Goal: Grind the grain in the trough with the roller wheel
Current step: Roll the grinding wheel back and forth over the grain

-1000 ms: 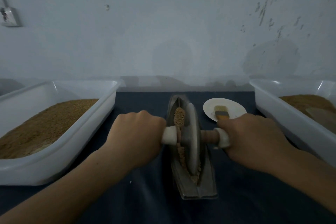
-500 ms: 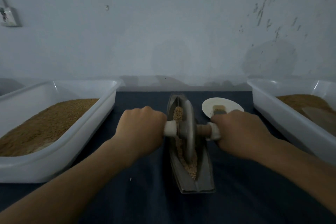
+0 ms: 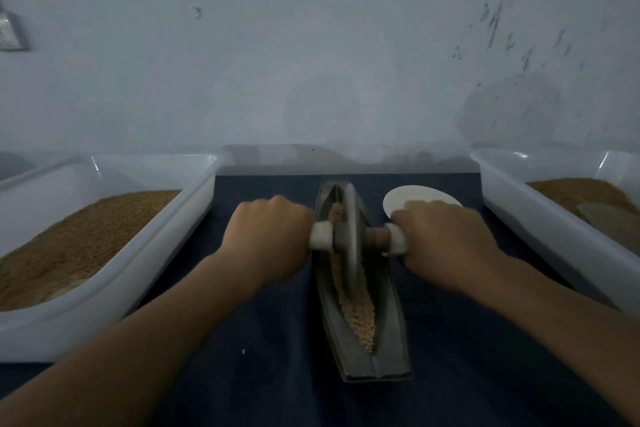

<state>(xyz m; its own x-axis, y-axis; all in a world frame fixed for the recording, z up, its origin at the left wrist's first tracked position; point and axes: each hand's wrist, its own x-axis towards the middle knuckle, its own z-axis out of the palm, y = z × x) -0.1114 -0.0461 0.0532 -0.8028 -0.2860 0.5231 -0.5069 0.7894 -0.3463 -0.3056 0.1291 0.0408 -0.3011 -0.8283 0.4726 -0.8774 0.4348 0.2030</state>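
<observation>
Clock bearings are read from the trough, with twelve toward the wall.

1. Wall (image 3: 311, 45): pale and scuffed, with dark flecks toward 1 o'clock. It fills the upper half of the view.
2. Worktop (image 3: 270, 374): covered in dark blue cloth and carries every item below.
3. Left tub (image 3: 138, 270): white plastic, at 9 o'clock, holding a broad bed of brown grain.
4. Right tub (image 3: 540, 229): white plastic, at 3 o'clock, cut by the frame edge. There is brown grain inside, with a pale flat piece on it, too dim to identify.
5. Trough (image 3: 391, 333): grey metal and boat-shaped, its long axis running 12 to 6. It sits mid-worktop between the tubs, touching neither.
6. Left hand (image 3: 270, 236): at 9 o'clock, just beside the trough. The fingers are curled tight round the left end of the axle handle (image 3: 375, 236), and a white collar shows between fist and wheel.
7. Right hand (image 3: 446, 246): at 3 o'clock, likewise closed in a fist round the right end. A white collar and a short brown length of axle are exposed.
8. Roller wheel (image 3: 351, 239): a grey disc, upright on edge in the trough's groove, in the far half toward 12 o'clock.
9. Plate (image 3: 415, 196): white and round, at 1 o'clock near the trough. Its near rim is hidden behind the right hand.
10. Trough grain (image 3: 360, 315): a pale tan strip along the groove, thickest between the wheel and the 6 o'clock tip.
11. Wall box (image 3: 10, 33): grey, at 10 o'clock, at the frame edge.
12. Fleck (image 3: 243, 351): white, on the cloth at 7 o'clock.
</observation>
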